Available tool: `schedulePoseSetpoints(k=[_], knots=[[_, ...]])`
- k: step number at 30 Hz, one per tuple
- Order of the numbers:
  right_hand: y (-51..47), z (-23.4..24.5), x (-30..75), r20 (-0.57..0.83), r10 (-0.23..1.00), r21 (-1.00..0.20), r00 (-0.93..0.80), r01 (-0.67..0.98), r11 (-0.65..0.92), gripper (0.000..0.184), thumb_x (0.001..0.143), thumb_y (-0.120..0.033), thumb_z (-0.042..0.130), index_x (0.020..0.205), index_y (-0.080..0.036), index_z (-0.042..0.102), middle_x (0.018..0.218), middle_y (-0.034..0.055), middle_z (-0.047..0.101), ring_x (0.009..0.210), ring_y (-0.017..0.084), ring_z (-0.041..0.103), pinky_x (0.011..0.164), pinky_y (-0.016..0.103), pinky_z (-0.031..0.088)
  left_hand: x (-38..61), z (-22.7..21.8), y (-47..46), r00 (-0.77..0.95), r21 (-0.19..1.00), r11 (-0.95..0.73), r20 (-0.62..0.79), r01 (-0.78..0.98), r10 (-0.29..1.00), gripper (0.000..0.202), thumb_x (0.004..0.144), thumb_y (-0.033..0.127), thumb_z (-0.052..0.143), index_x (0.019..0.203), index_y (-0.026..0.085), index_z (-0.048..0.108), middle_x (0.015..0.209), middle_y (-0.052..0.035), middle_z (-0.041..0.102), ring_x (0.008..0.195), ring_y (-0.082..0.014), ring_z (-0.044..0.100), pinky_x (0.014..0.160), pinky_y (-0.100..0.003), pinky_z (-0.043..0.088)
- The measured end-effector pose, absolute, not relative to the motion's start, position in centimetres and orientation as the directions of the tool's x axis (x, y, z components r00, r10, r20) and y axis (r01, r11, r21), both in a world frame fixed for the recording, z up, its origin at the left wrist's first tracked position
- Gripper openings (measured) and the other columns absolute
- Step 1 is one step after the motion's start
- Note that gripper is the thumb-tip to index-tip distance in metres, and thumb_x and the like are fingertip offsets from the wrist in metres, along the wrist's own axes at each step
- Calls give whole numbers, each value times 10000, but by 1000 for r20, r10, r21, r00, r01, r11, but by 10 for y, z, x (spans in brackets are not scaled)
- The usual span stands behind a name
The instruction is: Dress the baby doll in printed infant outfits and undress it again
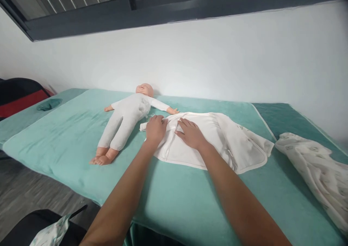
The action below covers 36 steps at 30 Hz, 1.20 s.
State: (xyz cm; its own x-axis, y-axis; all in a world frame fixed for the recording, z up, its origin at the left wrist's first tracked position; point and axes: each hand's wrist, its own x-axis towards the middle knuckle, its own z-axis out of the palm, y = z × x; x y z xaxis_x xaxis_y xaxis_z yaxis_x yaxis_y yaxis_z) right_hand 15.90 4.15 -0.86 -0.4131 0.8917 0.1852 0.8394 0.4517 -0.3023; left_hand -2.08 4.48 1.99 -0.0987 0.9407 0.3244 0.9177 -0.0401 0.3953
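Observation:
A white baby garment (217,140) lies spread flat on the teal pad (67,144). My left hand (155,128) rests on the garment's left end, fingers curled against the cloth. Beside it my right hand (191,133) lies flat on the garment with fingers stretched out toward the left. A baby doll (125,117) in a white suit lies on its back just left of the garment, arms out, head toward the wall.
A second white patterned cloth (315,166) lies at the pad's right edge. A white wall stands right behind the pad. A dark and red object (19,97) sits at the far left. Patterned fabric on a dark seat (51,233) shows at bottom left.

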Motion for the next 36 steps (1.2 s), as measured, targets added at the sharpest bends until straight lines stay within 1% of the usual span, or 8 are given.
schedulePoseSetpoints(k=[3,6,13,17,23,26,31,36], knots=[[41,-7,161,167,890,-318,-424,831,456,551,984,-463,356,1440,-163,430,1556,105,334,1447,244,277,1163,439,246,-13,19,73,-122,480,31,160,877,979,241,876,400,552,899,200,683,989,-93,716,942,-239,631,812,-326,454],[42,-7,161,147,894,-327,-423,832,448,554,985,-459,351,1450,-166,416,1568,95,311,1463,238,243,1176,452,218,-10,12,87,-140,514,52,136,857,981,196,865,386,564,864,222,671,918,-53,723,846,-219,642,746,-313,452],[42,-14,157,116,941,-336,-318,879,339,606,979,-516,331,1466,-160,393,1596,104,227,1486,270,182,1191,509,155,-10,8,82,-257,460,66,366,885,894,210,946,279,416,1029,206,594,1084,-95,637,962,-237,605,800,-349,458],[39,-8,159,98,938,-409,-333,846,343,583,960,-499,407,1442,-171,433,1583,102,269,1480,283,205,1194,513,163,-3,11,70,-82,313,-79,469,947,880,251,941,257,422,1100,179,600,1160,-133,606,1119,-302,543,924,-421,436],[39,34,210,175,976,-712,-126,669,214,455,909,-469,483,1281,-228,585,1355,65,582,1235,232,552,1064,397,420,12,-4,51,309,243,-425,401,872,863,425,978,329,364,1324,129,511,1438,-141,498,1366,-253,406,1148,-407,307],[43,37,261,218,976,-657,11,741,139,422,898,-437,487,1228,-207,615,1288,81,621,1178,248,579,1036,418,430,16,-11,51,355,216,-414,265,884,896,514,985,405,326,1412,144,445,1544,-128,376,1450,-262,300,1196,-449,227],[49,-4,323,279,956,-362,93,932,15,435,901,-342,441,1224,-101,604,1305,178,583,1230,288,511,1063,455,371,17,-10,55,344,212,-376,174,902,923,538,985,448,289,1462,226,404,1602,-55,260,1487,-252,218,1212,-473,182],[51,-20,337,256,962,-348,99,938,-4,437,909,-434,427,1192,-163,621,1238,151,622,1123,266,559,935,392,433,17,-5,53,347,212,-377,163,902,924,512,983,445,303,1444,261,431,1600,-36,266,1490,-238,212,1211,-470,175]])
